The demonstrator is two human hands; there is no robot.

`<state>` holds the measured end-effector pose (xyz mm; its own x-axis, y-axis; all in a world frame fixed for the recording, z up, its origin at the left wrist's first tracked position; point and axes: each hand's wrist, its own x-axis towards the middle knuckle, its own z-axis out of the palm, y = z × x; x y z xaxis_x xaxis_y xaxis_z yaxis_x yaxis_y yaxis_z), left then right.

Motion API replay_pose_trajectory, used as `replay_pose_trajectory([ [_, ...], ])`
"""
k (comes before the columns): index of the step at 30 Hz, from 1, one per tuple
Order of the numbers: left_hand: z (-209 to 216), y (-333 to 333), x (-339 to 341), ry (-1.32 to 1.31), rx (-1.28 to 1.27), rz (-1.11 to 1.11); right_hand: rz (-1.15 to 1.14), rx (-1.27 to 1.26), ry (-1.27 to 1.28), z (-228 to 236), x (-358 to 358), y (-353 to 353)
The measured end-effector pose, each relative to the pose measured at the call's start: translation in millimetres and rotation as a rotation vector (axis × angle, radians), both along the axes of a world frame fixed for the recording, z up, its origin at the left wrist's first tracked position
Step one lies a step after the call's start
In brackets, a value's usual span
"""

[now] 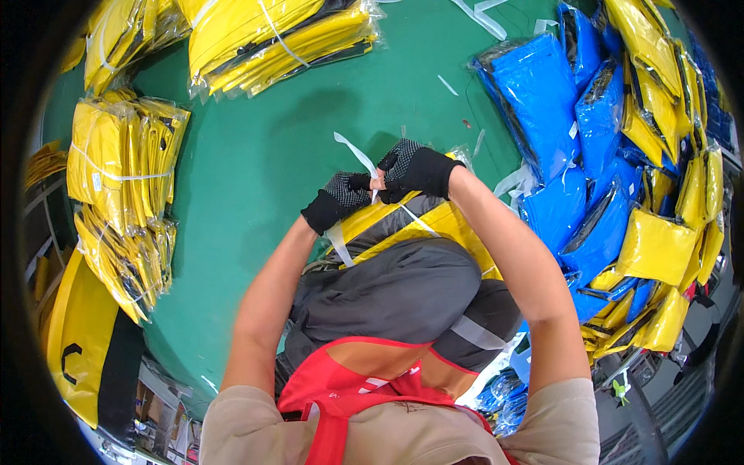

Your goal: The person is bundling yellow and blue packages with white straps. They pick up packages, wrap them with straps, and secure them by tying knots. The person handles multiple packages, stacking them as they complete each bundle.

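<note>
My left hand [341, 199] and my right hand [417, 170], both in black gloves with grey dotted palms, meet above a bundle of yellow and dark folded packs [369, 235]. Their bare fingertips are pinched together on a white plastic strip [356, 153], whose loose end sticks up between them. Parts of the strip run across the bundle beneath. My bent leg [387, 271] in dark trousers lies against the near side of the bundle and hides part of it. The exact crossing of the strip at my fingers is hidden.
Tied stacks of yellow packs [116, 155] stand at the left, and another yellow stack [287, 46] lies at the far side. Loose blue packs [535, 101] and yellow packs [657, 246] heap up at the right. White strip scraps [484, 22] lie on the green surface [248, 178].
</note>
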<state>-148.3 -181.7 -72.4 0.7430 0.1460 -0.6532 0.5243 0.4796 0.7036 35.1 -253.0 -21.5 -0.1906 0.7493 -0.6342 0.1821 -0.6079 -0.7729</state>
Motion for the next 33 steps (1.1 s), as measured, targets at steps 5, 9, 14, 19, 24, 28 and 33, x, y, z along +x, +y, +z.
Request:
replay_pose_trajectory([
  [5,-9,-18,-5,-0.1,-0.011,0.238,-0.039,0.106,-0.09,-8,-6,-5],
  [9,-16,-14,-8,-0.149,0.033,0.154,0.126,0.263,-0.717,4,-39,-5],
  [14,-2,-5,-1,-0.053,-0.07,0.148,0.033,0.49,-0.817,5,-43,-18],
  [19,-34,7,-4,-0.051,0.115,0.223,0.115,0.463,-0.859,5,-44,-18],
  [24,-8,5,-1,-0.16,-0.069,0.11,0.134,0.391,-0.836,9,-42,-18],
  [28,-12,21,-11,-0.079,0.183,-0.071,0.08,0.533,-0.88,13,-43,-21],
  [33,5,27,8,-0.17,0.809,-0.037,0.122,0.496,-0.912,4,-42,-21],
])
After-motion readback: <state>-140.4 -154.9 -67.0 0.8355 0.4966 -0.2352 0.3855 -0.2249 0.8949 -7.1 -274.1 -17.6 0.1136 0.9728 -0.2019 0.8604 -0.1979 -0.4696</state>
